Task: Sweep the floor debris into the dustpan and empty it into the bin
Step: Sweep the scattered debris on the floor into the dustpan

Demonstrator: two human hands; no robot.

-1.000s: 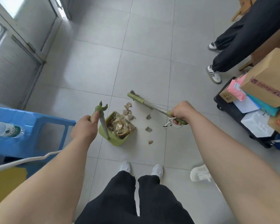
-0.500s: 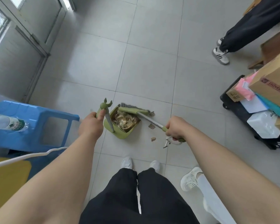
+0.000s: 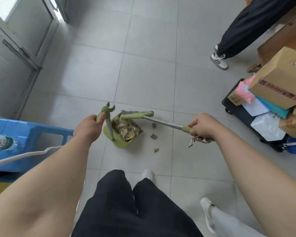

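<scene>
A green dustpan stands on the grey tiled floor, filled with crumpled brown scraps. My left hand grips the green top of its upright handle. My right hand holds the green grip of a broom with a silver shaft. The broom's green head lies across the far edge of the dustpan. Three small bits of debris lie on the tile just right of the pan. No bin is in view.
A blue plastic stool with a water bottle stands at the left. A black cart stacked with cardboard boxes is at the right. Another person's legs are at the upper right, and a white shoe at the lower right.
The broom head swept left from the open floor to the dustpan's far edge, pushing several scraps in. My left hand kept the dustpan upright. The camera shifted slightly.
</scene>
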